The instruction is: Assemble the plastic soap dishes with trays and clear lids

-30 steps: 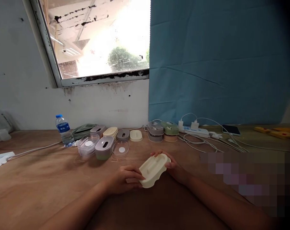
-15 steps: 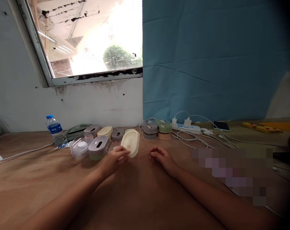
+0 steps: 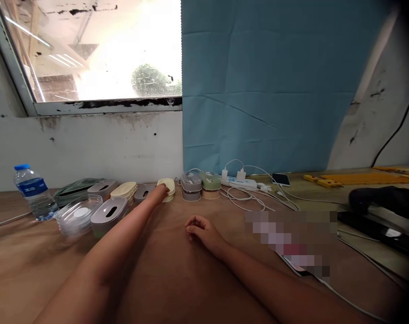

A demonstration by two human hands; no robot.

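Spreading across the scene, the table (image 3: 169, 274) has a smooth brown surface. Behind its far edge hangs a creased, matte blue cloth (image 3: 275, 76). At far left, a clear plastic bottle (image 3: 35, 193) with a blue cap and label contains clear liquid. To its right, thin, round-cornered clear tubs (image 3: 78, 207) sit nested, marked with a white round sticker. Just beside them is an oval box (image 3: 103, 217) with a lilac lid and a dark slot; its inside is hidden. The right hand (image 3: 202, 229), near the middle, has a loose grip, fingers half curled with a gap to the thumb, holding nothing. Farther left stand stacked cream trays (image 3: 122, 191) with rounded, wavy edges. Far and central, a grey box (image 3: 191, 183) and a green-topped box (image 3: 210, 181) stand lidded side by side. Just left of them, the left hand (image 3: 161, 192) touches the near edge of a cream tray (image 3: 167, 183), another cream piece showing beneath; whether that grip pinches it, I cannot tell.
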